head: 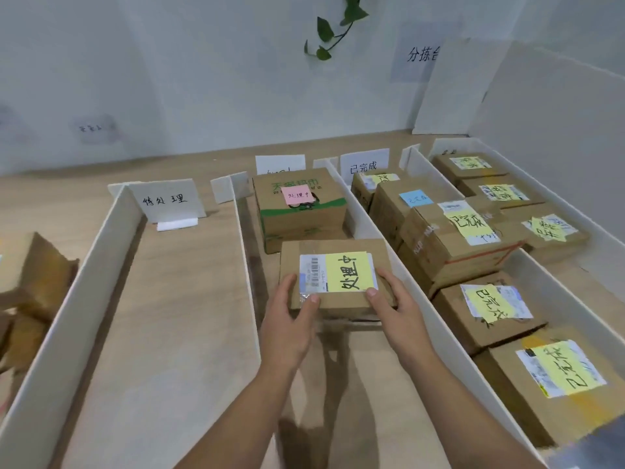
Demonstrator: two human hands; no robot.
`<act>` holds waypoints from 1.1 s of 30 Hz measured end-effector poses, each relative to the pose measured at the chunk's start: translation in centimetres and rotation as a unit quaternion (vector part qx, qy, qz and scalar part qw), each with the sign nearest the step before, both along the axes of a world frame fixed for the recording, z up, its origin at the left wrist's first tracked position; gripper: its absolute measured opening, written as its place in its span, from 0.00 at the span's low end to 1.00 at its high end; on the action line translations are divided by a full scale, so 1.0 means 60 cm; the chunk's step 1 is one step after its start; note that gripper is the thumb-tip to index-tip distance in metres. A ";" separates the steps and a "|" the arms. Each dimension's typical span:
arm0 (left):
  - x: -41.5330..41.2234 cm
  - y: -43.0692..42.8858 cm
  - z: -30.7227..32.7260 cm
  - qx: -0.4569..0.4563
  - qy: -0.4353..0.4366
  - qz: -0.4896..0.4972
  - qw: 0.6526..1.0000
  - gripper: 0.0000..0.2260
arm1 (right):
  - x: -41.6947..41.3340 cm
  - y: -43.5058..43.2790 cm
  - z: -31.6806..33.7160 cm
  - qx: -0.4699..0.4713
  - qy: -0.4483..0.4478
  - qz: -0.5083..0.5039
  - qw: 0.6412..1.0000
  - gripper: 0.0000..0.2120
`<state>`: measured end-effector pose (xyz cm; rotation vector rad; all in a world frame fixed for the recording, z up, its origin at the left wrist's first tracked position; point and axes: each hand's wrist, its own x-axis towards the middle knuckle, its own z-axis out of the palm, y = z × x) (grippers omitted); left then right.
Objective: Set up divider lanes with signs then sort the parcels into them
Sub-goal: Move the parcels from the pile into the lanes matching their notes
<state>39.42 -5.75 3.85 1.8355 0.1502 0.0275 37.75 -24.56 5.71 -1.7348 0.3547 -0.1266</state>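
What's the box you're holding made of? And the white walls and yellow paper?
The box looks like brown cardboard: dull, creased, with shiny tape on top. The white walls seem foam board or stiff card, matte with thick edges; I can't tell which. The yellow note is thin matte paper with marker writing.

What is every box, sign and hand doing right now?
Held parcel: in the middle lane, yellow note up.
Left hand: grips its near left corner.
Right hand: grips its near right corner.
Green box: resting at that lane's far end, pink note on top.
Left sign: upright.
Middle sign: upright, half hidden by the green box.
Right sign: upright.
Dividers: upright.
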 end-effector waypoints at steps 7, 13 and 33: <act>0.104 -0.045 -0.059 0.029 0.039 0.085 0.995 0.26 | 0.155 -0.041 -0.088 -0.001 0.035 0.084 0.996 0.19; 0.167 -0.056 -0.099 0.052 0.062 0.110 0.991 0.27 | 0.241 -0.048 -0.138 -0.012 0.059 0.116 0.991 0.19; 0.196 -0.051 -0.083 0.078 0.070 0.101 0.989 0.27 | 0.286 -0.047 -0.130 -0.105 0.032 0.109 0.988 0.22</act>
